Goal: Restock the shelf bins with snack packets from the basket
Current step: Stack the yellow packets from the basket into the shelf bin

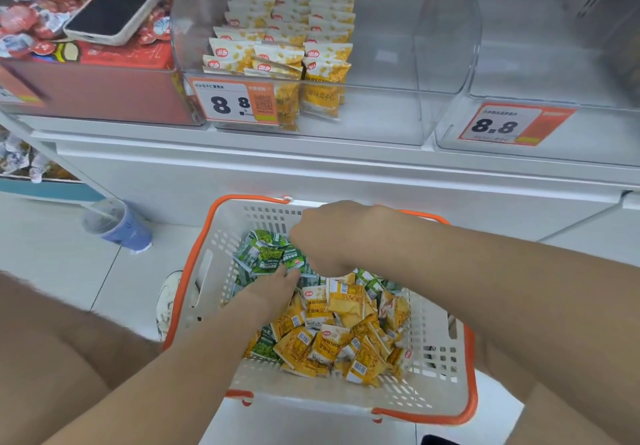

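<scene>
**Both hands in basket, gathering green packets**

Basket [415,399] sits on the floor below the shelf, loaded with a mixed heap. Green packets [263,254] are bunched at the far left corner, and yellow packets [346,333] are spread across the near side.

Right hand [325,236] comes from above, knuckles up, fingers bent down over the green bunch, apparently gripping it. Left hand [277,285] lies low, fingers straight and together, pushed against the near edge of the same bunch. It likely acts as a backstop so a stack can be squeezed between the two hands.

Middle bin [381,63] already holds rows of yellow stock on its left half. Right bin [536,63] shows no packets, so it is the probable home for the greens.

Phone [119,2] is parked on the red snacks in the left bin, likely to free the hands. Cup [114,226] stands on the floor, left of the basket.
</scene>
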Demonstrator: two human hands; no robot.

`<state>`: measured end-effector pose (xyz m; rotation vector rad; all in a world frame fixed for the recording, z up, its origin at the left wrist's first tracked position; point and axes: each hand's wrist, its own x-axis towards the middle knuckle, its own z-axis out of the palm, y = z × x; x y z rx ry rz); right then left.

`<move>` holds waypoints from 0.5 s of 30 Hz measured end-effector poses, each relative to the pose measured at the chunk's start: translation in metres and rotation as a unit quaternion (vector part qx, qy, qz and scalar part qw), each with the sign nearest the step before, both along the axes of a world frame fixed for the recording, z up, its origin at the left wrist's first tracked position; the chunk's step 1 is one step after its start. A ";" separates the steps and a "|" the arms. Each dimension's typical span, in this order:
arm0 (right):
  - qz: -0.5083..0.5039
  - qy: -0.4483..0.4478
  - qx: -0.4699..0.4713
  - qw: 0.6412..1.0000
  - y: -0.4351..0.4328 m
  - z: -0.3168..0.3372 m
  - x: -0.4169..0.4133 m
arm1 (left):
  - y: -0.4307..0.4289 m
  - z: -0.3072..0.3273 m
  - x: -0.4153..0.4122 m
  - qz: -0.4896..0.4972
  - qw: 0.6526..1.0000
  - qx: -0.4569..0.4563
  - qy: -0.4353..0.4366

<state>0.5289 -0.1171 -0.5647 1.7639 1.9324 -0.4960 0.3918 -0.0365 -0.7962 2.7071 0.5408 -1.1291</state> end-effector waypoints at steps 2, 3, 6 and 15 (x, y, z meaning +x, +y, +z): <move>0.001 0.001 0.004 1.000 -0.001 0.001 0.000 | -0.005 0.009 0.001 0.000 1.000 -0.004 0.005; 0.000 0.002 0.005 1.000 -0.001 0.002 0.001 | -0.005 0.008 0.001 0.008 1.000 -0.001 0.004; -0.014 0.010 0.008 1.000 -0.002 -0.001 0.003 | -0.005 0.015 0.005 0.032 0.999 0.016 0.015; -0.064 0.032 0.043 0.997 -0.010 0.033 0.028 | 0.011 0.086 0.035 0.191 0.953 -0.124 -0.198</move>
